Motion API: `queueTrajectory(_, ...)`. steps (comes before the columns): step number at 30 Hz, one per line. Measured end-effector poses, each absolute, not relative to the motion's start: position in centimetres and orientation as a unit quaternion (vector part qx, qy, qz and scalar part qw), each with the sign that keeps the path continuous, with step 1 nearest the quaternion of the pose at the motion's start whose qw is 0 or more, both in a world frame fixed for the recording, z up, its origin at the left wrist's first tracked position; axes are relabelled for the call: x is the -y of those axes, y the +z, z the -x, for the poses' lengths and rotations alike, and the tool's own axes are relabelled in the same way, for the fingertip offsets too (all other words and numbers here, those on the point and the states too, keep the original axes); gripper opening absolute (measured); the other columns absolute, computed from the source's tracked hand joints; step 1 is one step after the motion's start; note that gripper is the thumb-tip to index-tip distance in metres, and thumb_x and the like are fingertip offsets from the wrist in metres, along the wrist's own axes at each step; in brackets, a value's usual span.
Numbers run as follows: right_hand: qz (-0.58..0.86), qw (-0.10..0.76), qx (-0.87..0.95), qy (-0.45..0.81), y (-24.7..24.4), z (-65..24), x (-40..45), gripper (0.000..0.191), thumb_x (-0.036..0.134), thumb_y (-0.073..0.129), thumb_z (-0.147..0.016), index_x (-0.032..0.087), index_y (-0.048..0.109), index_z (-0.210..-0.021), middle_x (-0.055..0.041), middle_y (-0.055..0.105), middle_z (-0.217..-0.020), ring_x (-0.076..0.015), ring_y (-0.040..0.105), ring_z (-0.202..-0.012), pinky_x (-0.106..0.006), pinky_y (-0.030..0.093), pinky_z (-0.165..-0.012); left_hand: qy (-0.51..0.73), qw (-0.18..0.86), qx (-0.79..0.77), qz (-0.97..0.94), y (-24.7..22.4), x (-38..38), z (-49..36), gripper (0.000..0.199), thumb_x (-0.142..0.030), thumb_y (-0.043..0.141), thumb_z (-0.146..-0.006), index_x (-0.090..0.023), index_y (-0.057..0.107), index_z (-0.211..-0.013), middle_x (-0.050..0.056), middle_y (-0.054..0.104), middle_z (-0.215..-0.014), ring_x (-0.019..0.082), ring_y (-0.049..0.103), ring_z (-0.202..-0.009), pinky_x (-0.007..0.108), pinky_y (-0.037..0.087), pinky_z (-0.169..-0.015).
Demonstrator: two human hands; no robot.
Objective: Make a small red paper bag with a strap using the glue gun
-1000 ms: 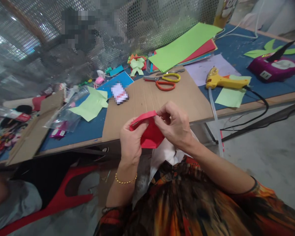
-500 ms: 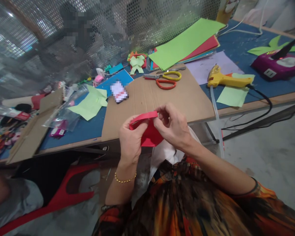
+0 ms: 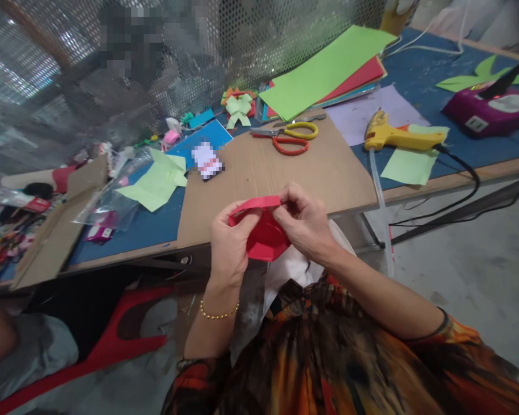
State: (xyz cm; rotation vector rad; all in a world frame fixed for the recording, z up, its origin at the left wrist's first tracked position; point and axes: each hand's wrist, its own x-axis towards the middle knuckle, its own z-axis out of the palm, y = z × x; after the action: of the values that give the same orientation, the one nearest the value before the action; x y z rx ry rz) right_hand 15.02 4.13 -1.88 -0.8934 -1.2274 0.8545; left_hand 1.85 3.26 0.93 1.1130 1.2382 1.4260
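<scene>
Left hand, head view: raised from below, the person's left hand point(image 3: 229, 245) curls round one side, thumb inside the rim.
Right hand: the right hand point(image 3: 307, 222) slants in from the lower right, fingertips bunched narrow, pinching the upper corner.
Red piece: the red piece point(image 3: 268, 236) sits between both hands' fingers, in front of the cardboard point(image 3: 259, 167).
Scissors: the scissors point(image 3: 285, 132) lie on the cardboard, left of the glue gun point(image 3: 404, 138).

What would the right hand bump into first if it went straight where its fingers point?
The right hand would meet the red piece, which its fingertips seem to touch. Beyond that, probably the left hand, though depth is unclear.
</scene>
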Motion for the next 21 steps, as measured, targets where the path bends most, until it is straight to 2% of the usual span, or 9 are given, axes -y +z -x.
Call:
queueTrajectory(6, 0.416, 0.625, 0.500, 0.431, -2.1, -15.1, -4.5, 0.008, 0.026, 0.057, -0.078, 0.023, 0.054, -0.072, 0.0062, 0.046, -0.065, -0.0086, 0.039, -0.058, -0.026, 0.034, -0.055, 0.555, 0.508, -0.486, -0.445, 1.4, -3.6, -1.2, 0.023, -0.024, 0.085, -0.065, -0.019, 0.083, -0.087, 0.001, 0.080, -0.077, 0.017, 0.073, -0.068, 0.030, 0.062, -0.068)
queueTrajectory(10, 0.418, 0.622, 0.511, 0.422, -2.1, -15.0, -4.4, 0.011, 0.029, 0.058, -0.082, 0.023, 0.054, -0.073, 0.0058, 0.047, -0.066, -0.0090, 0.041, -0.059, -0.026, 0.037, -0.056, 0.522, 0.521, -0.497, -0.458, 1.6, -3.8, -1.0, 0.035, -0.029, 0.097, -0.060, -0.018, 0.083, -0.089, 0.003, 0.081, -0.080, 0.017, 0.074, -0.070, 0.030, 0.063, -0.069)
queueTrajectory(15, 0.414, 0.605, 0.591, 0.336, -2.2, -15.3, -4.2, 0.017, 0.032, 0.061, -0.091, 0.023, 0.057, -0.078, 0.0050, 0.051, -0.070, -0.0103, 0.044, -0.060, -0.029, 0.039, -0.061, 0.540, 0.473, -0.516, -0.468, 1.4, -4.1, -0.7, 0.035, -0.032, 0.100, -0.059, -0.016, 0.081, -0.085, 0.004, 0.080, -0.079, 0.017, 0.073, -0.071, 0.031, 0.061, -0.071)
queueTrajectory(18, 0.433, 0.592, 0.637, 0.237, -2.1, -15.9, -3.9, 0.015, 0.036, 0.068, -0.095, 0.021, 0.066, -0.093, 0.0017, 0.062, -0.080, -0.0125, 0.051, -0.065, -0.033, 0.042, -0.068, 0.552, 0.473, -0.516, -0.453, 1.4, -4.3, -0.4, 0.035, -0.033, 0.098, -0.061, -0.016, 0.083, -0.089, 0.005, 0.082, -0.084, 0.019, 0.075, -0.075, 0.034, 0.062, -0.075)
queueTrajectory(21, 0.426, 0.608, 0.658, 0.126, -1.6, -16.4, -3.5, 0.017, 0.032, 0.070, -0.097, 0.021, 0.069, -0.109, -0.0021, 0.069, -0.089, -0.0157, 0.057, -0.071, -0.036, 0.044, -0.072, 0.564, 0.473, -0.504, -0.452, 1.6, -4.1, -0.1, 0.035, -0.036, 0.099, -0.062, -0.018, 0.084, -0.087, 0.005, 0.082, -0.084, 0.019, 0.075, -0.076, 0.034, 0.063, -0.076)
